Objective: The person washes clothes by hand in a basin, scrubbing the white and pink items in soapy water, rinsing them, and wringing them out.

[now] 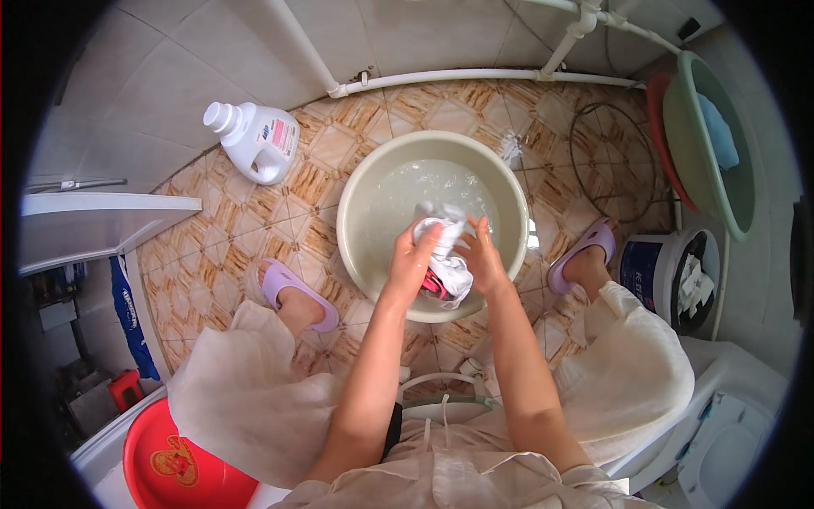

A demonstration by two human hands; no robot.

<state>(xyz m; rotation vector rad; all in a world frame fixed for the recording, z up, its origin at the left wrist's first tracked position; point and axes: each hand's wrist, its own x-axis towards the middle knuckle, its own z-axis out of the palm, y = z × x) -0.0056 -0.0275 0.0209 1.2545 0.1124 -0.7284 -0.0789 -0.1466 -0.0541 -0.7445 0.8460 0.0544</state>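
Observation:
A cream plastic basin [360, 184] of water stands on the tiled floor between my feet. Above its near part, my left hand [410, 257] grips a bunched wet white cloth [453, 272] with a pink and black patch [435, 284] showing low on it. My right hand [482, 254] is beside the cloth on its right, fingers spread and thumb up. Whether those fingertips touch the fabric cannot be told. The cloth's lower end hangs over the basin's near wall.
A white detergent jug [267, 143] stands at the far left. On the right are a green basin [687, 140], a hose loop [575, 153] and a waste bucket [648, 270]. A red basin [184, 445] sits near left; a white door [114, 216] juts in from the left.

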